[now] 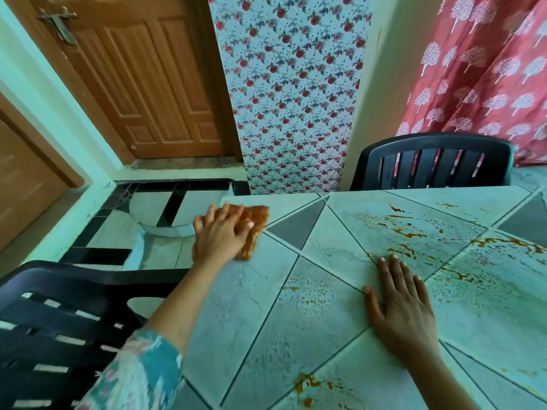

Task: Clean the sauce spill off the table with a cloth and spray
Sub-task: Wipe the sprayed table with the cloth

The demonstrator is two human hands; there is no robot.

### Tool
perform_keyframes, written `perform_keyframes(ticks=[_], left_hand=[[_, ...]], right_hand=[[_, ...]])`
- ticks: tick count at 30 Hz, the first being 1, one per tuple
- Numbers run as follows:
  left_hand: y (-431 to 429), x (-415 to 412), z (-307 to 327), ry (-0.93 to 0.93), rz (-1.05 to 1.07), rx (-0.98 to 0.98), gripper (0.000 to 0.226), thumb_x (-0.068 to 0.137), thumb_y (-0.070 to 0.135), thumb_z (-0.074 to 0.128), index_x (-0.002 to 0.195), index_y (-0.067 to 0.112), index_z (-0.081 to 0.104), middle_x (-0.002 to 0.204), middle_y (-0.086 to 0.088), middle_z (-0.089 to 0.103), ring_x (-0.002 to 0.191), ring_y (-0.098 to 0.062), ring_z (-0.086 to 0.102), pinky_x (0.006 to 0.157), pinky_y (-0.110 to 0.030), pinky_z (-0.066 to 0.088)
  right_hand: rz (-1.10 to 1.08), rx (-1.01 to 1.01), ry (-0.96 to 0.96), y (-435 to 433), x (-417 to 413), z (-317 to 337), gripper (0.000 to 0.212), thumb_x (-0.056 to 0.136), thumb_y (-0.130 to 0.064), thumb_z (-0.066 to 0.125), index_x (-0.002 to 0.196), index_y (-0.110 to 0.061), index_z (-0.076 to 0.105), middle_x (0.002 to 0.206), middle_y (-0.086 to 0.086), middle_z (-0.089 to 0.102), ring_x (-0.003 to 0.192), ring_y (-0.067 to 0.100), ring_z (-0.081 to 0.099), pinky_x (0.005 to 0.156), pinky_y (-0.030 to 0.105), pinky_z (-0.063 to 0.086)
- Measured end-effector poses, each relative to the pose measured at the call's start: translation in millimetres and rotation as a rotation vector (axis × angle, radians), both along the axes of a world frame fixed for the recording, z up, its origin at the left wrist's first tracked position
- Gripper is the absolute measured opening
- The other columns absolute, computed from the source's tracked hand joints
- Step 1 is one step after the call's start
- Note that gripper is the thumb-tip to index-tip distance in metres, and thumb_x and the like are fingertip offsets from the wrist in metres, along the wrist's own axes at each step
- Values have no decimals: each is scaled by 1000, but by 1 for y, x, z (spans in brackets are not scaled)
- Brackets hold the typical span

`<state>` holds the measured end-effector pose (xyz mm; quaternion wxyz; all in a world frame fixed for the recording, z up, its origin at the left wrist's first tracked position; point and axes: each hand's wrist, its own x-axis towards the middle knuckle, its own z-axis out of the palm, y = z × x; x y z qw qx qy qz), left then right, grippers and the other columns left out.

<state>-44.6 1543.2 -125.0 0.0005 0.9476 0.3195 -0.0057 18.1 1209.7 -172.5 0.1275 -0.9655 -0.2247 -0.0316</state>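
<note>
The orange-stained cloth (255, 223) lies at the far left corner of the table (236, 306), its left part reaching the table's edge. The left hand (220, 235) rests flat on it, fingers straight and spread, pressing down rather than curling round it; the cloth shows beyond the fingertips and to their right.

The sauce spill (411, 232) is well to the right of the cloth, a field of thin red-orange streaks and speckles running across the pale tile-patterned top towards the right edge. Fainter specks sit in the middle of the table, and a smaller orange smear (307, 383) lies near the close edge.

The right hand (402, 309) lies palm down on the table, fingers straight and slightly apart, holding nothing. Its fingertips touch the near fringe of the streaks.

A floral teal sleeve (136, 377) covers the left upper forearm. A black plastic chair (53, 321) stands near left, beside the table, and another black chair (432, 161) stands against the far side. Behind are a brown panelled door (142, 78), a strip of rose-print wall covering (290, 84), and a red curtain (488, 69) with white tree prints at far right. The floor (165, 250) at left has pale tiles with black bands.
</note>
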Motion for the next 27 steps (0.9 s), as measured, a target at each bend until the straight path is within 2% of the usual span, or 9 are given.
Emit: perform_keyframes(ticks=[3,5,11,14,17,19,22,24,27], left_hand=[[23,45,2,-105,257,-167,63,96,56,20,151,26,15,159,-6,6,145,-28,7,114,-56,8],[13,75,4,-54,268,-162,67,93,63,16,151,33,2,159,-10,-1,145,-32,4,113,-59,4],[-64,65,8,215,-340,-161,68,85,76,11,141,49,-17,154,-11,-24,141,-38,-21,110,-62,-13],[-52,22,12,284,-490,-87,80,71,88,5,141,53,-10,156,-3,-22,144,-35,-8,114,-53,2],[-5,11,15,134,-341,34,107,53,91,-17,146,46,12,158,4,-13,142,-30,10,109,-46,15],[16,27,6,30,-170,33,92,75,83,-1,148,33,22,159,2,-10,145,-23,2,114,-48,7],[16,67,-4,-57,73,-128,75,91,67,15,152,23,10,160,-2,1,146,-21,2,117,-49,6],[-2,89,-5,-66,57,-156,70,91,68,13,151,32,2,160,-2,3,146,-24,1,117,-49,1],[-48,83,-4,-7,-175,-109,69,89,71,12,149,39,3,159,1,-4,146,-21,-7,117,-47,-5]], right_hand=[[-6,13,-8,1,1,-1,75,86,-58,15,148,-18,27,154,4,22,142,20,21,113,32,5],[-6,11,-8,1,0,-2,76,86,-59,13,148,-19,25,155,3,20,143,18,18,114,32,6],[-13,13,-1,0,-1,3,76,84,-59,14,147,-18,28,154,3,22,142,19,21,113,32,7],[-13,0,4,1,-2,2,74,86,-57,16,147,-17,31,153,5,25,141,20,25,111,30,7],[-17,-6,-1,1,-1,2,73,86,-56,17,147,-16,31,153,6,26,141,21,26,111,30,6],[-17,-3,-9,1,-1,2,74,86,-57,16,147,-17,29,154,5,24,141,20,24,112,30,5],[-11,1,-13,1,-1,2,75,86,-58,14,148,-19,27,155,3,21,143,19,20,112,29,4],[-8,4,-17,0,0,2,75,86,-58,14,148,-19,27,155,3,21,143,18,20,112,30,4],[-8,0,-15,0,-1,4,74,87,-58,16,148,-18,28,154,3,22,142,18,22,112,29,4]])
